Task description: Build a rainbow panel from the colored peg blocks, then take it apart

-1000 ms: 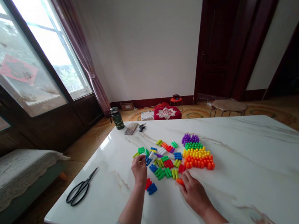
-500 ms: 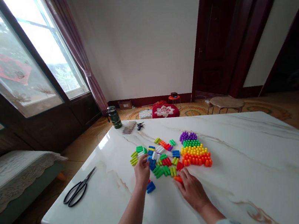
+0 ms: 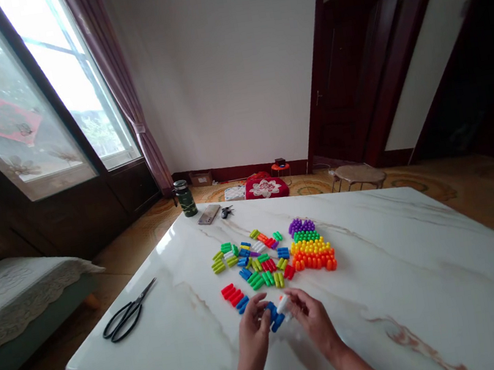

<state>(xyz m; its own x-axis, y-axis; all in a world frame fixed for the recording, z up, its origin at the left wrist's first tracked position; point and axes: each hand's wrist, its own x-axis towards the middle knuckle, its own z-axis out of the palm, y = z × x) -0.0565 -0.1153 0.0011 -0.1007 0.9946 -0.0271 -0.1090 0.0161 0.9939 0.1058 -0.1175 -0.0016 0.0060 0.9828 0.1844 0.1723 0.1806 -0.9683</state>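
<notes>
Blue blocks (image 3: 277,321) are pinched in the left hand (image 3: 252,329), a white block (image 3: 283,304) in the right hand (image 3: 316,323) — just beside each other, near the table's (image 3: 403,267) front. Beyond lie loose blocks (image 3: 255,280) — joined rows (image 3: 312,246) right, scissors (image 3: 139,301) left.

Daylight pours through the window (image 3: 59,64) at left, bleached white in places. A streak of glare shines near the left edge of the glossy table (image 3: 404,273); faint shadow lies beneath 2 hands (image 3: 312,318). The far right sinks almost to black. Wide-angle distortion tilts the door (image 3: 342,78) outward.
</notes>
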